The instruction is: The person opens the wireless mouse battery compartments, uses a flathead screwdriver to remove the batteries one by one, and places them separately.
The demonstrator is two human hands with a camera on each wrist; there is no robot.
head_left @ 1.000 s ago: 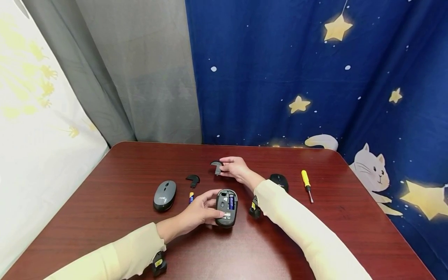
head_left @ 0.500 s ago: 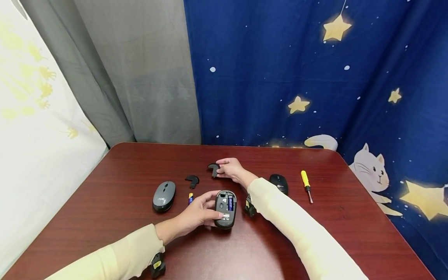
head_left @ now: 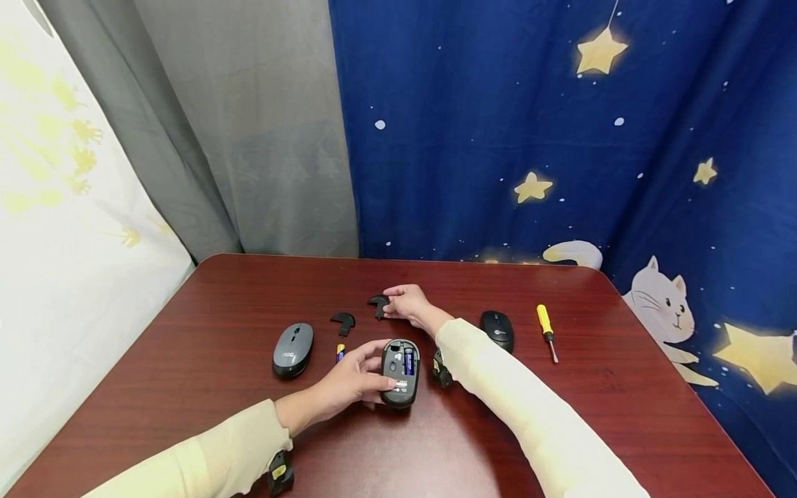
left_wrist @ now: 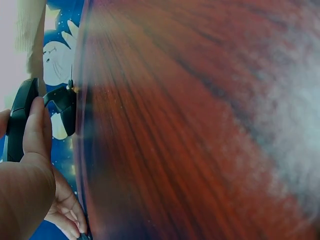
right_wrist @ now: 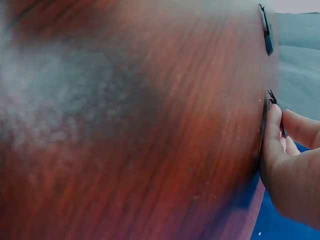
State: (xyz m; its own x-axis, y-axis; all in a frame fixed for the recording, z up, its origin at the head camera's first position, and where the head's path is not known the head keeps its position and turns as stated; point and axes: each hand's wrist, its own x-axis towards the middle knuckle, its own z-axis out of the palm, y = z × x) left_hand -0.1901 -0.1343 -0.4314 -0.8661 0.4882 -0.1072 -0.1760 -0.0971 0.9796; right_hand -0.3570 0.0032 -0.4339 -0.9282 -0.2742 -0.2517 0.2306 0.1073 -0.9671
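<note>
"Where's the upturned mouse [head_left: 400, 395]?"
"Gripped in the left hand [head_left: 353, 377], well apart from the far edge of the table [head_left: 286, 283]."
"And the right hand [head_left: 409, 304]?"
"Pinching a black cover [head_left: 378, 301] nearer that edge, with an open gap to the second cover [head_left: 344, 320]; whether the pinched one touches down, I can't tell."
</note>
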